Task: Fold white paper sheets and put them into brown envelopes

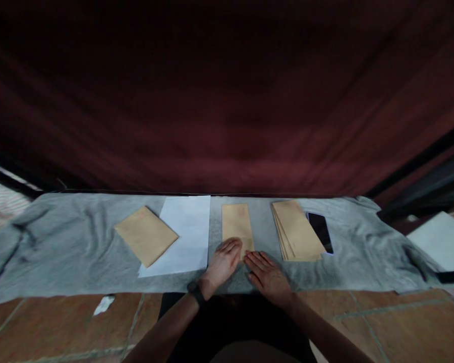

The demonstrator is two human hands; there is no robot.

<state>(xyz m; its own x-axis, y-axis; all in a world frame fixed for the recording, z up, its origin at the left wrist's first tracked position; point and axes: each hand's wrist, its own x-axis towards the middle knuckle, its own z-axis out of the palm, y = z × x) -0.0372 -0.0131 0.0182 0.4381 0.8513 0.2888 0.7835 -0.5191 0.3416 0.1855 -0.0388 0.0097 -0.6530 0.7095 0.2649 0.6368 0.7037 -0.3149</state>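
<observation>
A single tan envelope (pixel 236 222) lies lengthwise on the grey cloth (pixel 68 252) in front of me. My left hand (pixel 224 262) lies flat with its fingers stretched over the envelope's near end. My right hand (pixel 265 272) rests open beside it, fingertips touching the envelope's near right corner. A black band sits on my left wrist (pixel 195 290). Neither hand holds anything.
Left of the hands lie a white sheet (pixel 187 222) and, partly on it, another tan envelope (pixel 146 234). To the right sit a stack of tan envelopes (pixel 297 229) and a black phone (pixel 320 231). A dark red curtain (pixel 227 101) hangs behind. Tiled floor (pixel 401 322) lies below.
</observation>
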